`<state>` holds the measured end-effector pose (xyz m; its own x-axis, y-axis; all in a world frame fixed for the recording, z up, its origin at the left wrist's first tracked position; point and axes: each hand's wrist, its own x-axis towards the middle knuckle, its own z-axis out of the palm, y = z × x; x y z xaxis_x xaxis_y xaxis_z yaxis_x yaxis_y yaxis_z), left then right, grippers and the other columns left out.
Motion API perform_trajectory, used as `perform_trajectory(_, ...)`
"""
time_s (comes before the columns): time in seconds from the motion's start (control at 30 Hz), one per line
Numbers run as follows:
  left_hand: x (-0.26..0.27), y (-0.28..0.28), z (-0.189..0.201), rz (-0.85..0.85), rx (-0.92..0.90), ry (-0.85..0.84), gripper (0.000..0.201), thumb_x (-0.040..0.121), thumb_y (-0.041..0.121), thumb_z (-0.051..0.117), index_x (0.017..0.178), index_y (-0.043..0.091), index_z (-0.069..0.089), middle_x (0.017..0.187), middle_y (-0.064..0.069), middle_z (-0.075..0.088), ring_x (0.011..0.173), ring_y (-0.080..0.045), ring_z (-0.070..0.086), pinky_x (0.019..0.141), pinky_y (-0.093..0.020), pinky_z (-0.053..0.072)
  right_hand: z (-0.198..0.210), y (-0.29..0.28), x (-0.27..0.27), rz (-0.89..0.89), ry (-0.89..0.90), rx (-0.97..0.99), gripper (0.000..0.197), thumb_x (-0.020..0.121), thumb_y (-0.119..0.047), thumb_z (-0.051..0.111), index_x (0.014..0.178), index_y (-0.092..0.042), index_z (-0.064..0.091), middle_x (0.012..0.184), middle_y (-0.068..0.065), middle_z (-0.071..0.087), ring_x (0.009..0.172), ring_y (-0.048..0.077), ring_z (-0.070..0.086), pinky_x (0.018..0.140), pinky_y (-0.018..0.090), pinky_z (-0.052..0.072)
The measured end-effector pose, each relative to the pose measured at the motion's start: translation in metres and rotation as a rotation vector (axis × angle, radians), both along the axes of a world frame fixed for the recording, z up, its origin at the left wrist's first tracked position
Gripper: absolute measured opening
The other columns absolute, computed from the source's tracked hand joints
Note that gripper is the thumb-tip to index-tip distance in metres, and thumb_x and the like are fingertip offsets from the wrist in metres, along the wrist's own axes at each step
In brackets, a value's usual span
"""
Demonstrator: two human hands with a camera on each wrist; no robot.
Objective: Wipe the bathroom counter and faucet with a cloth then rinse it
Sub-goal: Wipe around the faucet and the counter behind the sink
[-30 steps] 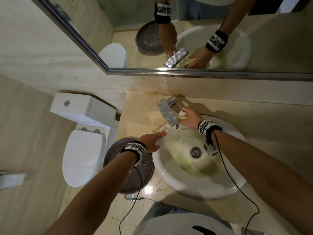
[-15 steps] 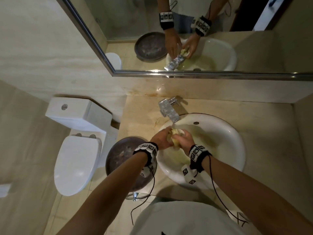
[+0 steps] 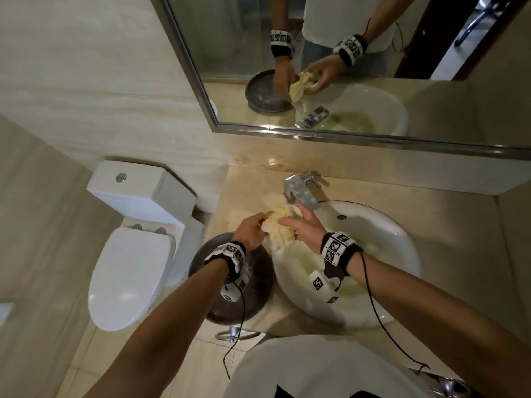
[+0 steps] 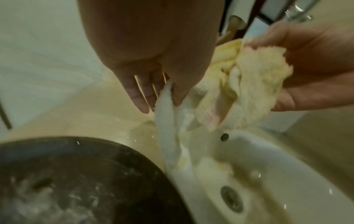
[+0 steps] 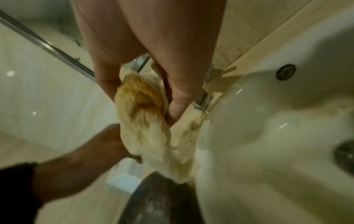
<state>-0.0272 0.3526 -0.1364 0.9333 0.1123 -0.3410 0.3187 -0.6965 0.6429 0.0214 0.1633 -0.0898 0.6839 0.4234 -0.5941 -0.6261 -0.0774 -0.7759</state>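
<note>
A crumpled pale yellow cloth (image 3: 280, 222) hangs between both hands above the left rim of the white sink (image 3: 402, 239). My left hand (image 3: 258, 222) pinches one end of the cloth (image 4: 168, 121) between thumb and fingers (image 4: 141, 97). My right hand (image 3: 293, 216) cups and grips the bunched other end (image 5: 141, 106), thumb on one side and fingers (image 5: 178, 97) on the other. The chrome faucet (image 3: 300, 191) stands just behind the hands; I see no water running from it. The beige counter (image 3: 448, 225) surrounds the basin.
A dark round bin lid (image 3: 230, 282) sits directly left of the sink, under my left wrist. Further left stands a white toilet (image 3: 129, 268). The mirror (image 3: 344, 67) on the back wall reflects hands and cloth. A chrome ring (image 3: 232, 333) hangs below the counter edge.
A second ago my right hand held the cloth at the faucet while the left rested open on the sink rim. Both hands have since come together on the cloth left of the faucet.
</note>
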Motion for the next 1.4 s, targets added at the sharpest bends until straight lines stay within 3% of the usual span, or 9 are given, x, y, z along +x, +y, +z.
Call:
perform_trajectory(0.13, 0.003, 0.007, 0.010, -0.190, 0.365, 0.055, 0.028, 0.090, 0.014, 0.057, 0.117, 0.020, 0.058, 0.114, -0.003, 0.065, 0.103, -0.028, 0.061, 0.077, -0.035, 0.049, -0.017, -0.021, -0.011, 0.197, -0.018, -0.237, 0.053, 0.085, -0.008, 0.073, 0.131, -0.024, 0.052, 0.117, -0.004, 0.057, 0.099, 0.017, 0.064, 0.062, 0.030, 0.060)
perform_trajectory(0.23, 0.006, 0.002, 0.006, -0.420, 0.550, 0.065, 0.026, 0.095, 0.016, 0.052, 0.121, 0.015, 0.054, 0.115, -0.009, 0.061, 0.103, -0.032, 0.060, 0.076, -0.040, 0.050, -0.043, -0.033, -0.011, 0.077, 0.068, -0.305, 0.046, 0.086, -0.001, 0.067, 0.128, -0.015, 0.054, 0.125, 0.007, 0.053, 0.105, 0.028, 0.063, 0.069, 0.042, 0.063)
perform_trajectory(0.47, 0.029, -0.021, 0.002, -0.358, 0.545, 0.008, 0.030, 0.099, 0.019, 0.049, 0.129, 0.014, 0.050, 0.119, -0.008, 0.060, 0.107, -0.030, 0.057, 0.071, -0.040, 0.047, -0.081, -0.047, 0.042, -0.197, 0.058, -0.368, 0.035, 0.089, 0.000, 0.065, 0.118, -0.017, 0.057, 0.125, 0.012, 0.057, 0.107, 0.033, 0.062, 0.074, 0.050, 0.062)
perform_trajectory(0.63, 0.051, -0.038, -0.005, -0.363, 0.512, 0.005, 0.053, 0.091, 0.008, 0.053, 0.142, 0.018, 0.044, 0.133, -0.007, 0.054, 0.119, -0.029, 0.053, 0.084, -0.040, 0.048, -0.090, -0.055, 0.087, -0.388, -0.235, -0.586, 0.040, 0.091, -0.014, 0.065, 0.130, -0.019, 0.057, 0.118, 0.005, 0.065, 0.103, 0.026, 0.065, 0.078, 0.030, 0.054)
perform_trajectory(0.77, 0.050, -0.050, -0.024, -0.407, 0.420, 0.172, 0.073, 0.090, 0.011, 0.055, 0.155, 0.022, 0.025, 0.156, -0.006, 0.036, 0.133, -0.031, 0.045, 0.099, -0.043, 0.045, -0.100, -0.048, 0.089, -0.058, -0.522, -0.698, 0.049, 0.089, -0.017, 0.069, 0.137, -0.017, 0.054, 0.136, 0.006, 0.054, 0.117, 0.027, 0.058, 0.087, 0.022, 0.051)
perform_trajectory(0.87, 0.048, -0.053, -0.039, -0.416, 0.400, 0.193, 0.078, 0.090, 0.014, 0.055, 0.158, 0.019, 0.018, 0.162, -0.004, 0.025, 0.141, -0.028, 0.037, 0.105, -0.043, 0.043, -0.111, -0.049, 0.090, 0.210, -0.718, -0.773, 0.057, 0.084, -0.015, 0.072, 0.138, -0.019, 0.054, 0.151, 0.009, 0.041, 0.132, 0.030, 0.045, 0.107, 0.034, 0.040)
perform_trajectory(1.0, 0.048, -0.055, -0.054, -0.406, 0.402, 0.120, 0.078, 0.088, 0.010, 0.052, 0.158, 0.020, 0.019, 0.161, -0.003, 0.027, 0.141, -0.026, 0.035, 0.100, -0.043, 0.043, -0.122, -0.057, 0.104, 0.398, -0.738, -0.945, 0.076, 0.081, -0.026, 0.071, 0.149, -0.025, 0.039, 0.158, 0.009, 0.031, 0.140, 0.037, 0.034, 0.112, 0.047, 0.034)
perform_trajectory(1.13, 0.055, -0.057, -0.063, -0.444, 0.477, 0.086, 0.073, 0.091, 0.010, 0.053, 0.157, 0.020, 0.022, 0.156, -0.004, 0.031, 0.138, -0.027, 0.037, 0.094, -0.042, 0.046, -0.124, -0.058, 0.111, 0.404, -0.777, -1.069, 0.094, 0.071, -0.047, 0.081, 0.147, -0.027, 0.030, 0.145, 0.012, 0.046, 0.132, 0.036, 0.042, 0.111, 0.048, 0.035)
perform_trajectory(1.4, 0.063, -0.039, -0.066, -0.507, 0.545, 0.088, 0.052, 0.101, 0.028, 0.043, 0.151, 0.015, 0.034, 0.159, -0.003, 0.030, 0.139, -0.027, 0.035, 0.101, -0.041, 0.043, -0.133, -0.056, 0.101, 0.466, -0.914, -0.995, 0.083, 0.076, -0.047, 0.078, 0.146, -0.020, 0.045, 0.139, 0.009, 0.057, 0.124, 0.032, 0.051, 0.107, 0.044, 0.038)
